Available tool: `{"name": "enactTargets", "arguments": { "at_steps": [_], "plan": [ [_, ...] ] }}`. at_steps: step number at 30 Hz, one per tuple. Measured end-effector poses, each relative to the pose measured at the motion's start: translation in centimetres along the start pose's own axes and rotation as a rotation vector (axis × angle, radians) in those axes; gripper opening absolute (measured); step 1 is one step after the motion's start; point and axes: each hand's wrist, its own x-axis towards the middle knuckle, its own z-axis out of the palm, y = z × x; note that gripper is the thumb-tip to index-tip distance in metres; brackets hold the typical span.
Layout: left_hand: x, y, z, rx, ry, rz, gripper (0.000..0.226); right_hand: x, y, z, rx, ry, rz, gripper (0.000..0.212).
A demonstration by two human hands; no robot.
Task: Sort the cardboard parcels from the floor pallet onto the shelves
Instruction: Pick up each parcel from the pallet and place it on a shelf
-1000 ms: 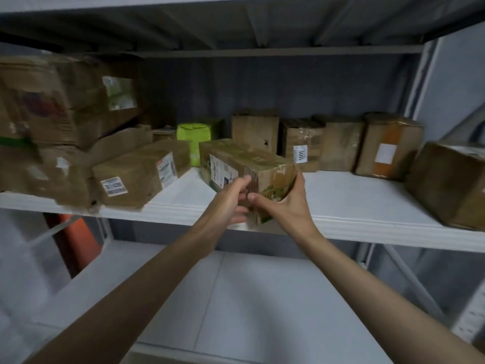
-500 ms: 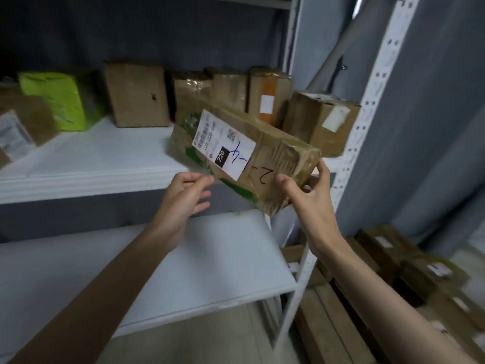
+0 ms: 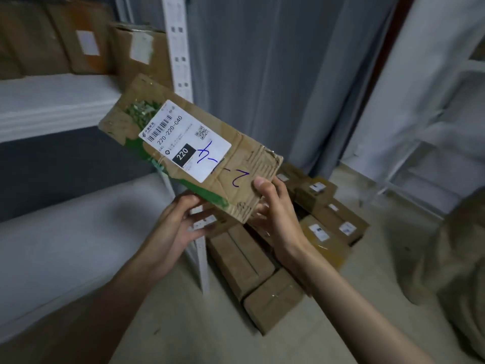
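Hands are doing the work at the centre of the frame: the right hand [image 3: 275, 208] is gripping the near end of a flat cardboard parcel [image 3: 191, 151], thumb on its top face and fingers curled beneath, while the left hand [image 3: 181, 222] is touching the underside at the lower edge with loosely bent fingers (how firmly it is holding cannot be told). The parcel is being held tilted in the air, its white shipping label [image 3: 183, 140] facing up, marked "220" and scrawled with blue ink. Below and behind the hands, in the lower centre and right, floor parcels [image 3: 262, 274] are lying in a stack, so sorting is judged far from finished. To the left, the lower shelf [image 3: 65, 232] is showing a bare white board. Farther off, in the upper left, shelved boxes [image 3: 86, 40] are sitting on the upper shelf [image 3: 52, 101] beside the white upright [image 3: 178, 48], suggesting part of the job is done.
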Motion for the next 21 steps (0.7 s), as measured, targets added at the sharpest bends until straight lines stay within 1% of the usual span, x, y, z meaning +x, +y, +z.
{"name": "enactTargets", "arguments": {
  "at_steps": [3,5,9,14,16,18,19,21],
  "plan": [
    [0.7,-3.5,5.3,-0.004,-0.125,-0.011,0.065,-1.7,-0.3,-5.6,0.052,0.083,0.049,0.078],
    [1.3,-5.1,8.7,0.008,-0.178,-0.049,0.071,-2.8,-0.8,-8.7,0.072,0.155,0.067,0.075],
    [3.1,-7.4,14.3,0.073,-0.269,-0.089,0.06,-4.0,-1.4,-13.5,0.055,0.257,0.086,0.078],
    [7.1,-10.3,18.7,0.109,-0.248,-0.189,0.057,-2.6,-1.1,-18.5,0.054,0.301,0.153,0.083],
    [9.1,-11.6,19.8,0.131,-0.207,-0.238,0.062,-1.2,-0.3,-20.3,0.029,0.337,0.183,0.092],
    [11.4,-12.9,20.6,0.162,-0.2,-0.284,0.068,0.5,0.5,-22.2,0.004,0.419,0.18,0.101],
    [12.6,-13.5,21.0,0.176,-0.21,-0.306,0.066,1.5,0.9,-23.2,-0.007,0.451,0.176,0.103],
    [15.5,-14.7,21.6,0.178,-0.207,-0.349,0.057,3.5,1.3,-25.0,-0.021,0.467,0.202,0.099]
  ]
}}
